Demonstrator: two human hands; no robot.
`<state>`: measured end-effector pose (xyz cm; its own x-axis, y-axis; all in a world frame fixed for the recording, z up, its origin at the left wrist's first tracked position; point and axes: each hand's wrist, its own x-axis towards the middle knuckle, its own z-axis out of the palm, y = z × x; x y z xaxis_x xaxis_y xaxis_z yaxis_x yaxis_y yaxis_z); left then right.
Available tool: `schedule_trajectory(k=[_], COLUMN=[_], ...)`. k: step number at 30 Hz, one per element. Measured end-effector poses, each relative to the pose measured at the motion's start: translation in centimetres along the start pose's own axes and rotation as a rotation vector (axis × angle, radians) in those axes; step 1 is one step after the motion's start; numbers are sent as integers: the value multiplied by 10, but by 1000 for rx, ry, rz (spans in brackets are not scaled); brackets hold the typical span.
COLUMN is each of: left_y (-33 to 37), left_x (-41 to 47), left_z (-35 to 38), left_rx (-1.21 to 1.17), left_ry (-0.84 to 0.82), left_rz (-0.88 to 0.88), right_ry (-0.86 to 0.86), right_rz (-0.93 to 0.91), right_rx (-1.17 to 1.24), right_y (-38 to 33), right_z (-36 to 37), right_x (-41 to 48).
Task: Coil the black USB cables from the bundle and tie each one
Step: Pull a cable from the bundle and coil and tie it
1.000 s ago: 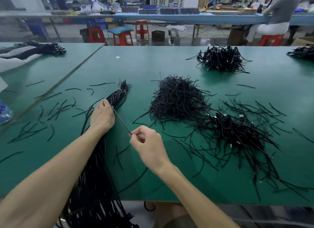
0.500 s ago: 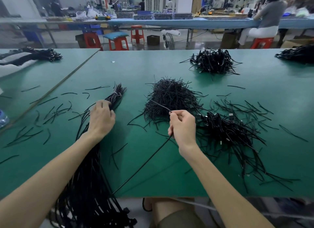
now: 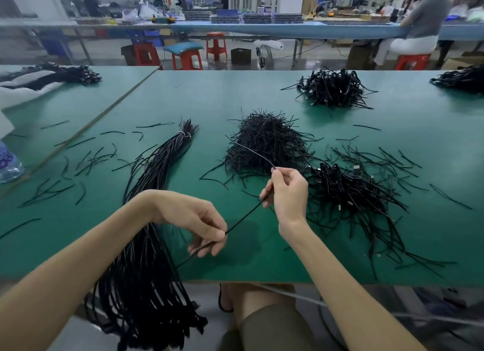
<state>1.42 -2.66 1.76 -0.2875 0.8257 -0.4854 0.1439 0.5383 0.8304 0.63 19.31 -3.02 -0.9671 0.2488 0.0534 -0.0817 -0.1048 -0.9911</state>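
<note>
A single black cable (image 3: 244,216) is held taut above the near part of the green table (image 3: 209,96). It is pinched by the left hand (image 3: 193,219) at its nearer stretch and gripped in the curled fingers of the right hand (image 3: 288,191), with the free end arching far-left over the heap of ties (image 3: 264,146). The bundle (image 3: 157,183) lies to the left, its tail hung over the near edge. Coiling seems not yet started — no loop is formed. Even loops are best laid into the left hand under light tension, so that kinks are avoided. The tail should be drawn clear of the bundle — snagging there looks likely.
</note>
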Motion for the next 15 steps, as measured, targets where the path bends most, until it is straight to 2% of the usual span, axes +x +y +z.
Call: schedule_trajectory(k=[7,9,12,15], left_y=[8,15,26,33], left_x=[-5,-1,7,17], left_z=[4,2,-5,-8], left_rx=[-169,-369,-601,-586], left_ry=[147,288,520,533], left_rz=[173,208,255,193], right_ry=[-142,-136,-83,-205], right_rz=[-71,-168,-419,-565], right_rx=[-351,-475,-668,-618], right_y=[5,7,-4,-13], right_z=[-6,-5,-4,-3], right_x=[-23,-27,-35,-40])
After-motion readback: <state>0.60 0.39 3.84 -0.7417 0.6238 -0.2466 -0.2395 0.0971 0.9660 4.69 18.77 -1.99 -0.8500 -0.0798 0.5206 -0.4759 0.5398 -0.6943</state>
